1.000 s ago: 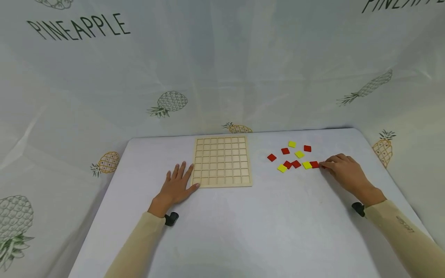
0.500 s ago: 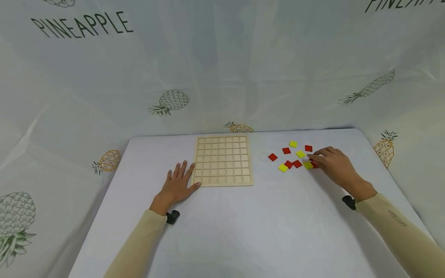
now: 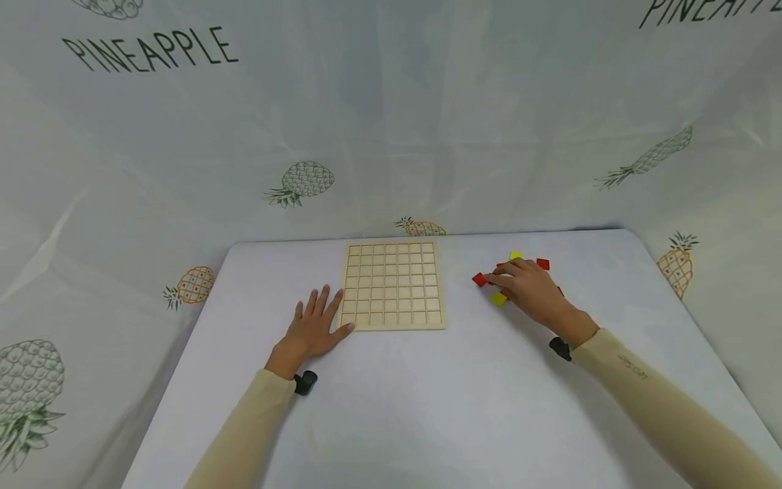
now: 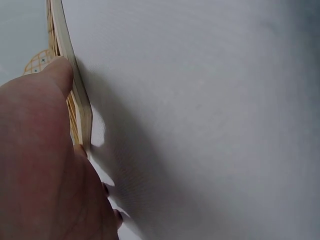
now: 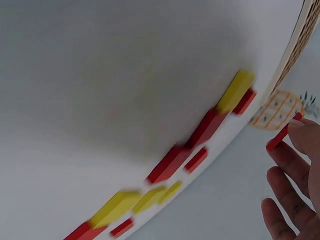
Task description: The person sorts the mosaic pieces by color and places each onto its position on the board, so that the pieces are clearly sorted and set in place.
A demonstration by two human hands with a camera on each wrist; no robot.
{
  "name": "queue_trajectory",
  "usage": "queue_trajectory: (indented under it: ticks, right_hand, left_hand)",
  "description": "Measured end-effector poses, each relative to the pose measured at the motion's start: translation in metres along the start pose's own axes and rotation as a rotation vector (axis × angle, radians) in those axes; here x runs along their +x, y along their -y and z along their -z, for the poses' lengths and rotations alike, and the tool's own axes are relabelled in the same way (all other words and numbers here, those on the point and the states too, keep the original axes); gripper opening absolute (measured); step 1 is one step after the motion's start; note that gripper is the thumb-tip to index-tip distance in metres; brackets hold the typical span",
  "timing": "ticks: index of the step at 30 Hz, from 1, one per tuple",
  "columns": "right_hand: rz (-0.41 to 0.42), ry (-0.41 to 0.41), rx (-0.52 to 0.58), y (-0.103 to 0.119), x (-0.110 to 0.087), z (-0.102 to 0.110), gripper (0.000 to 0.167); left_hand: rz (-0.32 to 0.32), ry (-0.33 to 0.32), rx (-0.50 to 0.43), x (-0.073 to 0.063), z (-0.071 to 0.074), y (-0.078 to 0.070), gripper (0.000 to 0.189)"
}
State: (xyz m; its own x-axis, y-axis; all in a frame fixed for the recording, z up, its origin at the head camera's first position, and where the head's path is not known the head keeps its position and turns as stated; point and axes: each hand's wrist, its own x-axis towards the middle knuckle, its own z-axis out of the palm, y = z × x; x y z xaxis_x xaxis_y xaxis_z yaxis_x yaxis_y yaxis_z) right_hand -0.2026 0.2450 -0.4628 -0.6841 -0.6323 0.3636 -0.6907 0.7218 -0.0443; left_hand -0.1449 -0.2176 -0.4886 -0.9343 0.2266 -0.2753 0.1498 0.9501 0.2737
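A light wooden board with a grid of square recesses point(image 3: 392, 285) lies flat near the back of the table. Spread fingers of my left hand point(image 3: 308, 333) rest at its lower left corner; in the left wrist view the thumb lies on the board's edge point(image 4: 82, 112). My right hand point(image 3: 533, 291) is over the loose tiles, right of the board. Between thumb and forefinger it pinches a small red square tile point(image 5: 284, 134), held on edge. Below it lie several tiles, among them a red one point(image 3: 479, 279) and a yellow one point(image 3: 498, 298); the hand hides others.
Another red tile point(image 3: 543, 263) lies beyond the right hand, near the table's back edge. The white tabletop point(image 3: 403, 401) stretches in front of both arms. A pale curtain with pineapple prints point(image 3: 391, 122) hangs behind the table.
My right hand has picked up a red tile at the right end of the scattered group and carried it left over the other tiles. The left hand stays at the board.
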Motion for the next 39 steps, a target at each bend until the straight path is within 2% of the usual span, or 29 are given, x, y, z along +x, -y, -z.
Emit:
queue_trajectory:
  ticks: [5,11,17,22,32,39]
  right_hand:
    - [0.051,-0.004,0.023,0.023,0.022,-0.015,0.038]
    - [0.101,0.027,0.033,0.05,0.041,-0.028,0.039]
    - [0.134,0.045,0.04,0.071,0.06,-0.039,0.037]
    - [0.174,0.051,0.051,0.085,0.074,-0.045,0.038]
    - [0.131,0.007,0.232,0.103,0.098,-0.062,0.025]
    - [0.125,0.029,0.279,0.113,0.111,-0.068,0.027]
  left_hand:
    - [0.004,0.005,0.004,0.0,-0.003,0.0,0.086]
    - [0.009,0.018,0.0,-0.003,0.001,-0.006,0.084]
    - [0.017,0.037,0.031,-0.004,0.002,-0.007,0.083]
    - [0.017,0.028,0.028,-0.004,0.003,-0.006,0.083]
    - [0.035,0.028,0.036,0.0,0.002,-0.007,0.084]
    - [0.041,0.028,0.042,0.001,0.001,-0.005,0.085]
